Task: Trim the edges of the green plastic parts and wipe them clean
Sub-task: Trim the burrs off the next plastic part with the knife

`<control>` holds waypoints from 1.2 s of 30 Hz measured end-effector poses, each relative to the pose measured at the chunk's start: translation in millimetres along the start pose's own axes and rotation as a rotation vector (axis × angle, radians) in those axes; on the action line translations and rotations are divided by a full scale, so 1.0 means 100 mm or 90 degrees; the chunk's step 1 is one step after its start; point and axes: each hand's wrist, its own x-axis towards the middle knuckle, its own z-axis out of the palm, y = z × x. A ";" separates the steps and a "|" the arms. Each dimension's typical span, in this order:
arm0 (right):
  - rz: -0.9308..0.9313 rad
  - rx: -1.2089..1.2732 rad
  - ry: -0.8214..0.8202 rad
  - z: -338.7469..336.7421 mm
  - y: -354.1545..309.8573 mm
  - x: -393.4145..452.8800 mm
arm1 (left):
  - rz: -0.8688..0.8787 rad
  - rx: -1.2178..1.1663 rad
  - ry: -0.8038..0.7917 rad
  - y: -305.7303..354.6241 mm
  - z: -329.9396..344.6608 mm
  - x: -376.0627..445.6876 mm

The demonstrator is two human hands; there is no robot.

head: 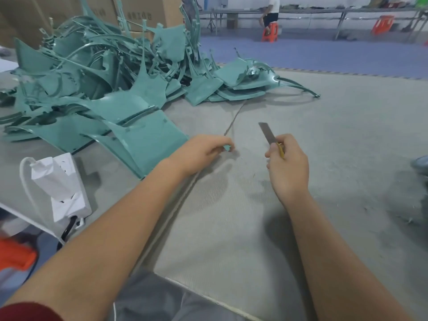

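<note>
Gripping a yellow-handled knife (272, 139), flat steel blade angled up-left, right hand (288, 164); left hand (201, 156) pinches a green scrap (227, 148) (tiny, triangular).

Green plastic parts (97, 89), heaped at ten o'clock, look smooth with a dull sheen. The knife (269, 135) blade is bare grey metal. Grey mat (324, 135) underneath looks matt, finely ribbed. Cardboard boxes (139, 10) behind look plain brown and matt.

Bare grey mat (335, 140) lies ahead and right; the green parts pile (97, 89) blocks the left.
</note>
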 end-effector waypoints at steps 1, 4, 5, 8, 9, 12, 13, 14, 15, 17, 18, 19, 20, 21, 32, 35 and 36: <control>-0.001 0.010 -0.003 0.01 -0.01 -0.01 | 0.027 -0.009 -0.021 0.09 0.02 0.05; -0.015 -0.015 -0.018 0.03 -0.01 -0.04 | 0.121 0.030 -0.102 0.37 0.18 0.18; -0.012 -0.032 -0.020 0.02 0.00 -0.04 | 0.130 0.076 -0.113 0.42 0.25 0.20; 0.025 -0.006 -0.016 -0.03 0.03 -0.02 | 0.055 0.263 -0.056 0.42 0.36 0.19; 0.033 0.005 -0.019 -0.04 0.03 -0.01 | -0.013 0.315 -0.012 0.38 0.35 0.17; 0.021 0.003 -0.068 -0.02 0.02 -0.02 | -0.290 0.364 0.047 0.21 0.22 0.11; 0.010 -0.006 -0.088 0.01 0.01 -0.04 | -0.356 0.362 0.010 0.17 0.18 0.10; -0.002 -0.020 -0.104 0.03 0.00 -0.05 | -0.388 0.370 -0.032 0.14 0.16 0.10; -0.013 -0.036 -0.117 0.05 -0.01 -0.06 | -0.394 0.385 -0.066 0.13 0.16 0.10; -0.027 -0.055 -0.127 0.07 -0.03 -0.07 | -0.350 0.415 -0.080 0.16 0.20 0.10; -0.030 -0.055 -0.122 0.07 -0.03 -0.07 | -0.316 0.422 -0.058 0.19 0.22 0.10; -0.032 -0.055 -0.110 0.06 -0.04 -0.07 | -0.283 0.424 -0.035 0.20 0.23 0.12; -0.036 -0.055 -0.097 0.04 -0.04 -0.06 | -0.246 0.426 -0.023 0.20 0.23 0.14; -0.040 -0.052 -0.089 0.02 -0.05 -0.05 | -0.209 0.423 -0.024 0.18 0.22 0.18; -0.078 0.030 0.031 -0.09 -0.13 0.01 | -0.006 0.284 -0.014 0.24 0.12 0.42; -0.044 0.046 0.118 -0.21 -0.08 0.06 | 0.016 0.251 0.022 0.33 0.14 0.50; -0.035 0.038 0.151 -0.25 -0.06 0.08 | 0.033 0.248 0.015 0.36 0.15 0.52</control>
